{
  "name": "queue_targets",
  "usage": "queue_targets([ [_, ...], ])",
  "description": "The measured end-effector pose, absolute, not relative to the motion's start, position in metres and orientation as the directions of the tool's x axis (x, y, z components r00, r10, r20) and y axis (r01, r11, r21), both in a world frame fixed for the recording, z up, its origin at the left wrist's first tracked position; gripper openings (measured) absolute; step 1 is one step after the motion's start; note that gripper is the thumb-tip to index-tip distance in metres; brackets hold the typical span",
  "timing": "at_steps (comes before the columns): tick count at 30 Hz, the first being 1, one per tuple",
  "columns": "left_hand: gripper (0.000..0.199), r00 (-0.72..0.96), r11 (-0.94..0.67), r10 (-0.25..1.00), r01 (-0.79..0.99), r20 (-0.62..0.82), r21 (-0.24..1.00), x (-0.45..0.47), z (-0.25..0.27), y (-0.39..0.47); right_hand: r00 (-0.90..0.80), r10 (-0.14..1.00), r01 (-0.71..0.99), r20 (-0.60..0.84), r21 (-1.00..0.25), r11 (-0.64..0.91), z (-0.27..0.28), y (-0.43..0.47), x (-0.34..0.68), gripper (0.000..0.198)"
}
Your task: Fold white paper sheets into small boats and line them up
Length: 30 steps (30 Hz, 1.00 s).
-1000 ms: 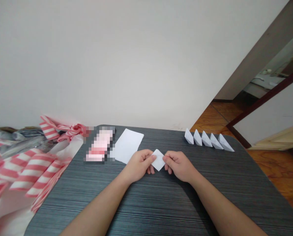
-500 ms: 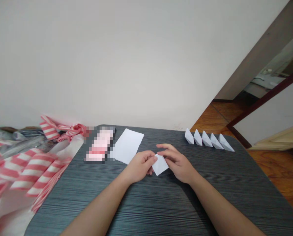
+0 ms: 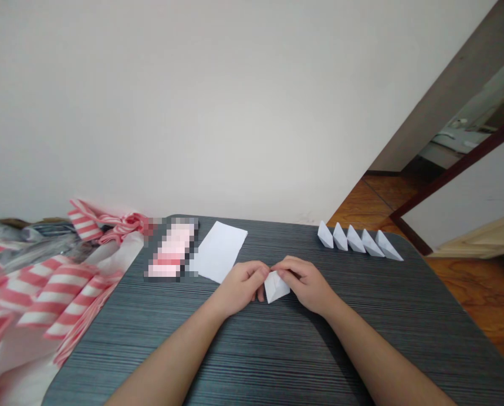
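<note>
Pale wall (image 3: 235, 113) rises behind a dark, streaked table (image 3: 277, 361). Over its middle, your left hand (image 3: 241, 288) and right hand (image 3: 310, 286) each keep a closed grip on a small folded white paper (image 3: 278, 288), pinched near its upper edge. You seem to be mid-fold; the next move likely calls for steady thumbs and aligned layers. Beyond, to the right, stand five paper boats (image 3: 356, 239); white sheets (image 3: 221, 252) lie left.

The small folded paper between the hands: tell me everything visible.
The small folded paper is white and creased, its visible part roughly diamond-shaped, one corner pointing toward the person. The left hand grips its upper left, the right hand its upper right, both thumbs on top. Fingers hide its far end. It is over the dark table; whether it touches the surface cannot be told.
</note>
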State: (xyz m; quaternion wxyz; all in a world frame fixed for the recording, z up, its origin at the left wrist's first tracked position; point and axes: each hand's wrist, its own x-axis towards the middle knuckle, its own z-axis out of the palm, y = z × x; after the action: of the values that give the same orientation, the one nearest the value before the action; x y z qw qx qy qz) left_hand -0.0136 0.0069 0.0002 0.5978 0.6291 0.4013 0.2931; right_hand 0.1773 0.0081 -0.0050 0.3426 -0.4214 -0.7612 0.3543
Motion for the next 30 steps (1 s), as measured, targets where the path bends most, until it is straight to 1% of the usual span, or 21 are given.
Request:
queue_targets([
  [3,0.027,0.496,0.056,0.857,0.182,-0.141,0.982,-0.013,0.002,0.006,-0.322,0.932,0.377,0.167,-0.88,0.288,-0.012,0.007,0.177,0.017],
  [5,0.028,0.465,0.077,0.872,0.179,-0.153,0.981,-0.013,0.001,0.007,-0.29,0.948,0.335,0.129,-0.914,0.227,-0.016,0.007,0.177,0.021],
  [7,0.027,0.441,0.097,0.884,0.147,-0.153,0.984,-0.013,-0.001,0.008,-0.302,0.95,0.313,0.083,-0.933,0.181,-0.017,0.007,0.178,0.018],
  [11,0.026,0.451,0.119,0.878,0.122,-0.162,0.985,-0.013,0.0,0.009,-0.335,0.942,0.348,0.026,-0.926,0.149,-0.014,0.007,0.177,0.014],
  [13,0.026,0.467,0.116,0.868,0.145,-0.171,0.983,-0.012,0.002,0.008,-0.349,0.937,0.358,0.027,-0.92,0.16,-0.012,0.007,0.177,0.014],
  [18,0.029,0.494,0.046,0.857,0.206,-0.145,0.977,-0.013,0.005,0.005,-0.394,0.917,0.396,0.057,-0.89,0.225,-0.008,0.005,0.177,0.016],
  [22,0.027,0.461,0.084,0.874,0.164,-0.152,0.983,-0.013,0.006,0.007,-0.369,0.916,0.365,0.157,-0.882,0.299,-0.006,0.005,0.18,0.022],
  [26,0.028,0.423,0.109,0.894,0.111,-0.146,0.988,-0.013,0.003,0.01,-0.443,0.84,0.286,0.315,-0.838,0.465,-0.006,0.006,0.18,0.019],
  [28,0.028,0.424,0.118,0.894,0.094,-0.147,0.989,-0.013,0.002,0.011,-0.475,0.813,0.288,0.336,-0.814,0.505,-0.007,0.007,0.18,0.018],
  [30,0.028,0.432,0.123,0.89,0.086,-0.149,0.989,-0.013,0.002,0.011,-0.488,0.808,0.304,0.329,-0.804,0.511,-0.007,0.008,0.18,0.018],
])
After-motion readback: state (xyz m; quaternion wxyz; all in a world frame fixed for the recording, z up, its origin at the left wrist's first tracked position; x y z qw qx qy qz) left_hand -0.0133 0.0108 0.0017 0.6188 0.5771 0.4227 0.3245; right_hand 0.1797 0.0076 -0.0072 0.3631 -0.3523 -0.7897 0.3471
